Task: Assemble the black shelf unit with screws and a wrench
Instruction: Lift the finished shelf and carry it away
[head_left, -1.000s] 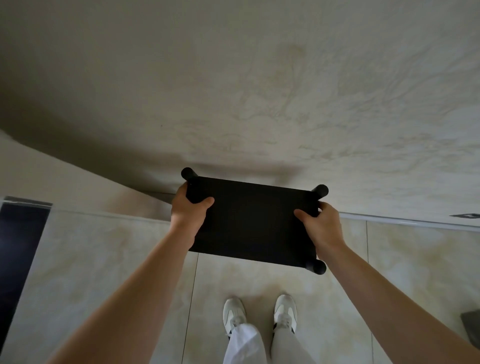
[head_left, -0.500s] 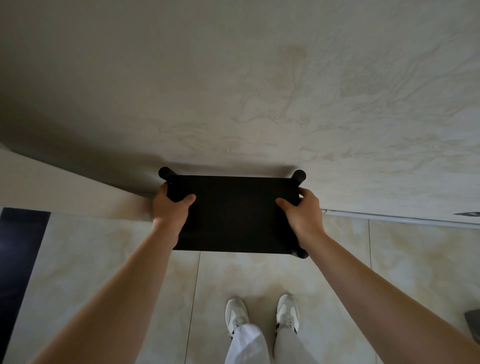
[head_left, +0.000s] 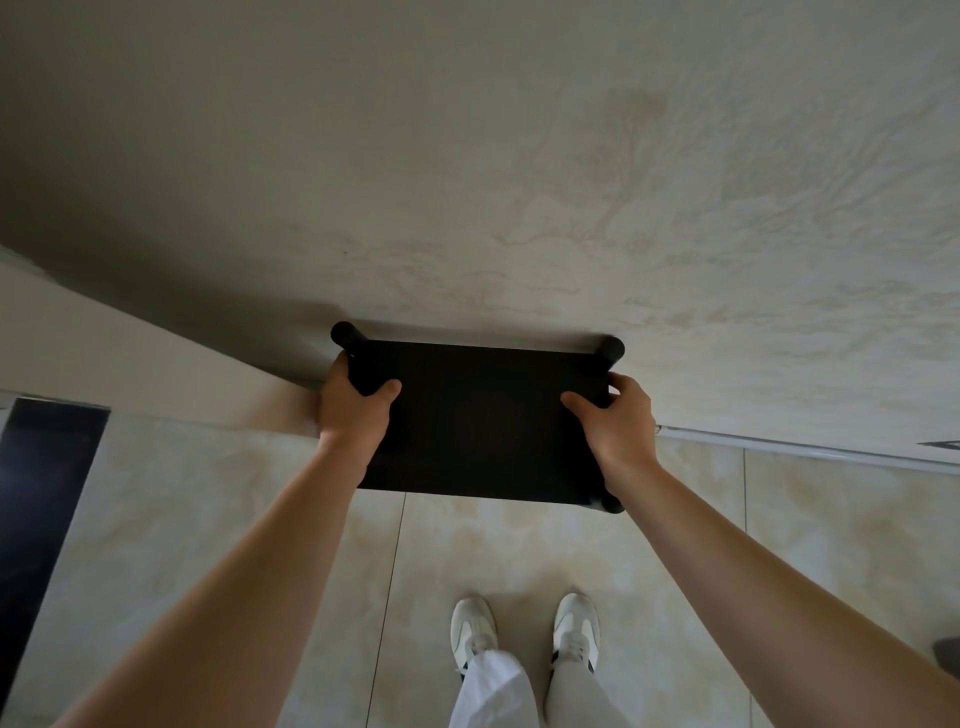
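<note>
Held between both hands, out in front of the body: black shelf unit (head_left: 478, 421), its flat rectangular top panel facing the camera. Left hand (head_left: 353, 410) clamped on the left short edge near the far corner, thumb lying on top of the panel, fingers wrapped out of sight underneath. Right hand (head_left: 618, 421) clamped on the right short edge opposite, thumb likewise on top, fingers curled round the edge. Matte black all over, no markings to be made out on the panel. Round black posts at the corners: one just beyond the left grip (head_left: 345, 335), one just beyond the right grip (head_left: 612, 347), a third just under the right wrist at the near right corner (head_left: 610, 503). Near left corner covered by the left forearm. Everything below the panel hidden by it, so lower shelves, screws and legs not visible. Far edge of the unit close against the pale marbled wall (head_left: 571, 182); touching or not cannot be told. Below the grips, beige tiled floor (head_left: 675, 597) and a pair of white shoes (head_left: 524, 629).
</note>
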